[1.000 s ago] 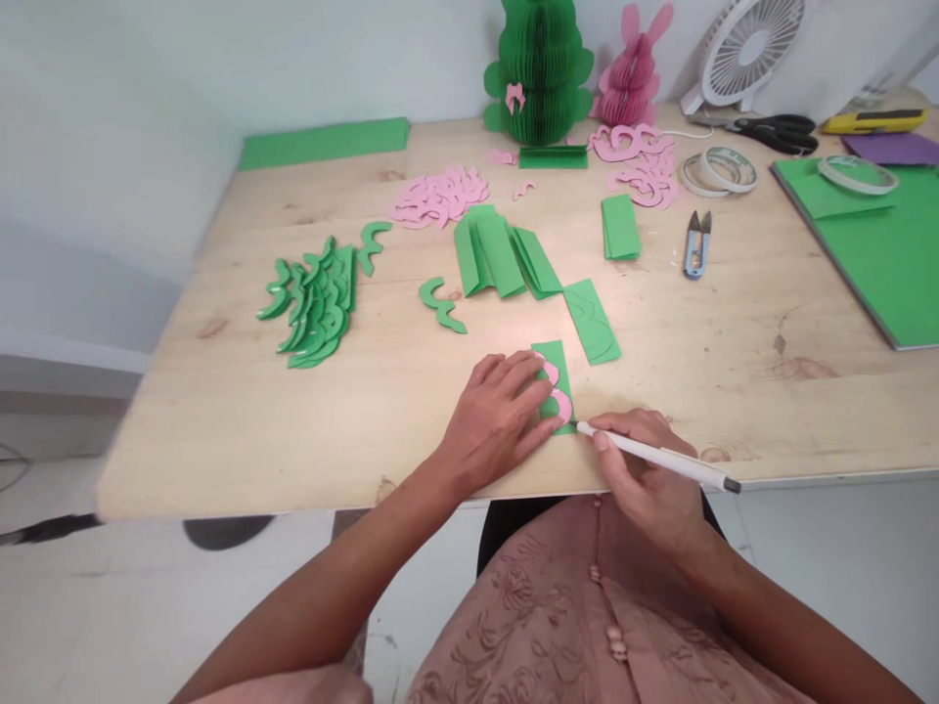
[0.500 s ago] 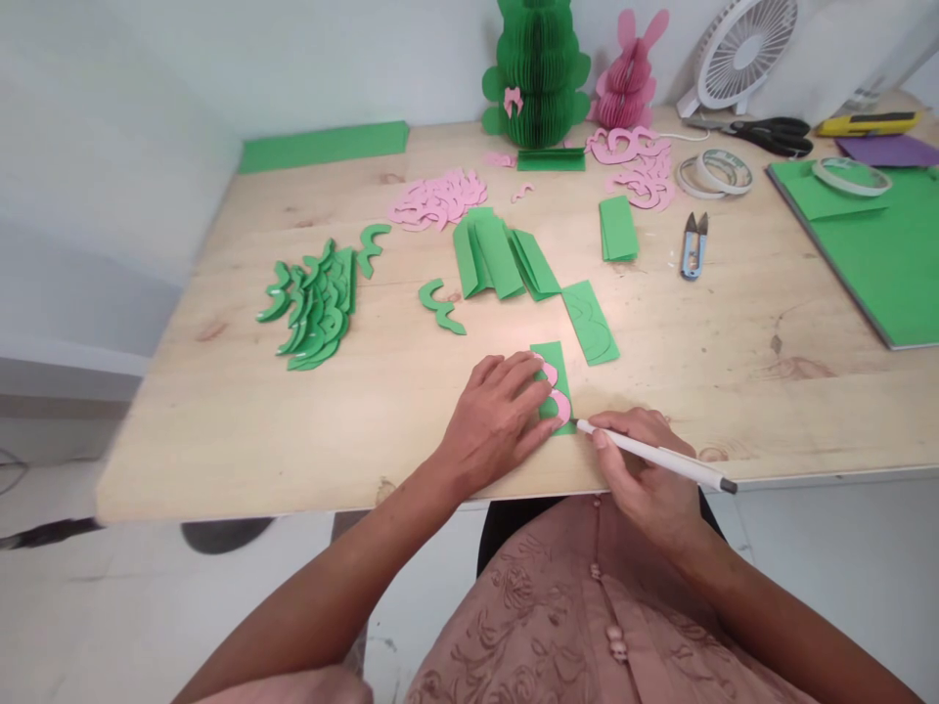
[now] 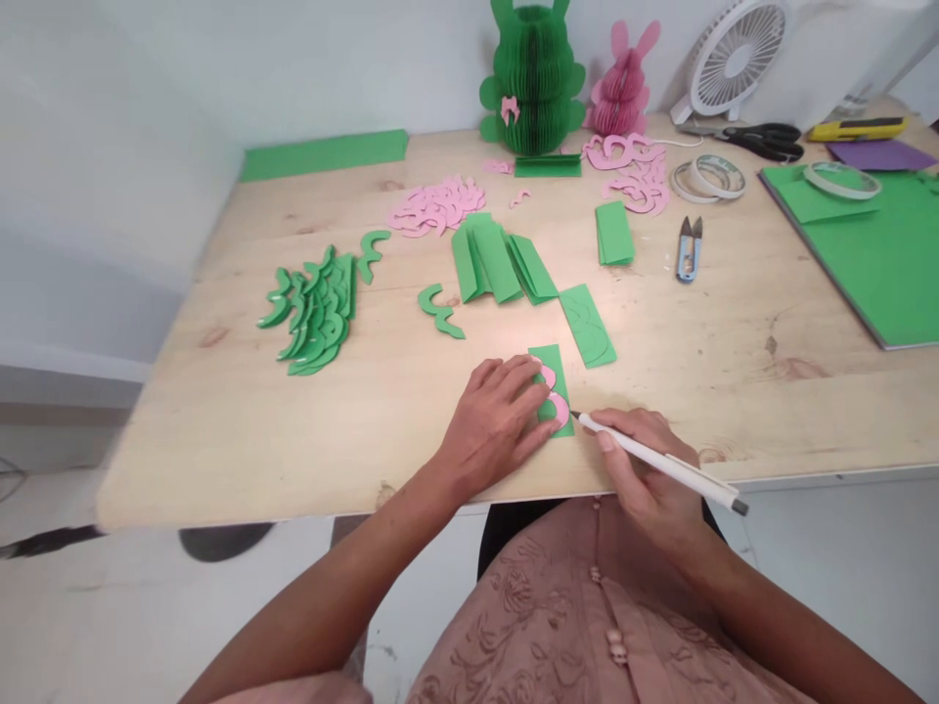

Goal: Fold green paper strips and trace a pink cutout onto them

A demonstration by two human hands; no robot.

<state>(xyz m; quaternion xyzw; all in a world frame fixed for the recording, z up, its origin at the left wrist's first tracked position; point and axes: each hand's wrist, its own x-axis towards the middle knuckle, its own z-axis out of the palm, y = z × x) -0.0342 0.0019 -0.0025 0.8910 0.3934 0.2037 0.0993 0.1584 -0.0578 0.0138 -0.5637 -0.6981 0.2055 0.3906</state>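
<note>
My left hand (image 3: 497,420) lies flat with fingers pressed on a pink curved paper cutout (image 3: 558,406), which sits on a small folded green paper strip (image 3: 552,364) near the table's front edge. My right hand (image 3: 646,469) is closed around a white pen (image 3: 660,462). The pen's tip touches the right edge of the pink cutout on the green strip.
The wooden table (image 3: 734,323) carries a pile of green cutouts (image 3: 312,305), pink cutouts (image 3: 436,205), folded green strips (image 3: 499,259), snips (image 3: 688,249), tape rolls (image 3: 710,176), scissors (image 3: 763,139), green sheets (image 3: 872,244), a fan (image 3: 734,54), and green (image 3: 532,78) and pink (image 3: 623,83) honeycomb paper figures.
The pen's tip has shifted slightly up along the pink cutout's edge, and the pen's back end has dropped. The view has tilted down a little. My left hand stays put.
</note>
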